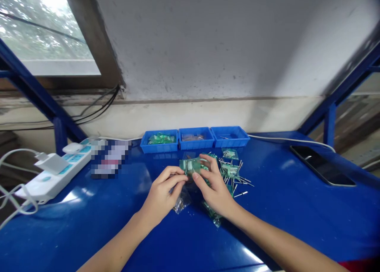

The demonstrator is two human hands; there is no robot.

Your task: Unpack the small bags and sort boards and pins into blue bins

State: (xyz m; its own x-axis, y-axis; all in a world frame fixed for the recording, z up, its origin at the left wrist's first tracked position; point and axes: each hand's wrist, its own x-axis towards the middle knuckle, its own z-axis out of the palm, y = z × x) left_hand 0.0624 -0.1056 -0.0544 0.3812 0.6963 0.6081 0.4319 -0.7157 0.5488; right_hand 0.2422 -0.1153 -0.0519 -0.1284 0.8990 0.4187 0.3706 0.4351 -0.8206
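A small green-tinted plastic bag (190,166) with pale pieces inside is held up between my two hands over the blue table. My left hand (166,189) pinches its left edge with thumb and fingertips. On its other side, my right hand (214,185) grips it, thumb in front and fingers behind. Beneath and beside the hands lie a clear bag of small metal parts (181,201) and more green bags (213,213). Right of my right hand is a loose pile of thin metal rods (237,180) with a green bag (230,170) on it.
Three blue bins stand along the back: a left bin (159,147) with green bags, a middle bin (196,144) and a right bin (230,142) with small items. A white power strip (56,175) with cables is at left, a black phone (322,165) at right.
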